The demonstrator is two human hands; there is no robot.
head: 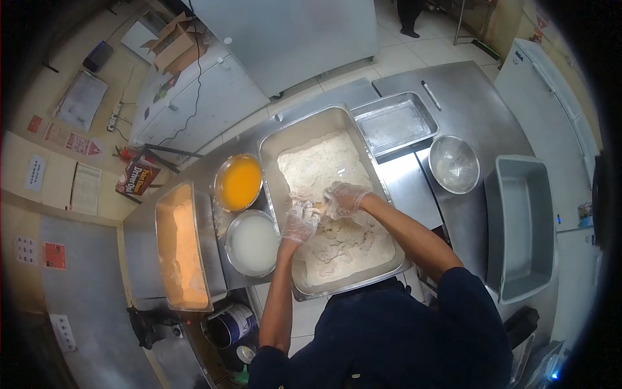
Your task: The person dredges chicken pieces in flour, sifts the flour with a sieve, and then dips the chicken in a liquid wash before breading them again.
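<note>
A deep steel pan (269,160) holds pale flour (318,160), with lumpy, flour-coated pieces (335,243) in its nearer half. Both hands wear clear plastic gloves dusted white. My left hand (300,223) is over the middle of the pan, its fingers curled at a floury piece. Just to its right, my right hand (342,199) bends down into the flour, close to the same piece; its fingertips are partly hidden. Left of the pan stand a steel bowl of orange-yellow liquid (240,182) and a steel bowl of whitish liquid (254,242).
A tub of orange powder (181,248) stands far left. To the right are a shallow steel tray (396,121), a steel bowl (454,165), a marker (431,95) and a deep grey bin (522,228). A person's leg (409,17) shows at the far top.
</note>
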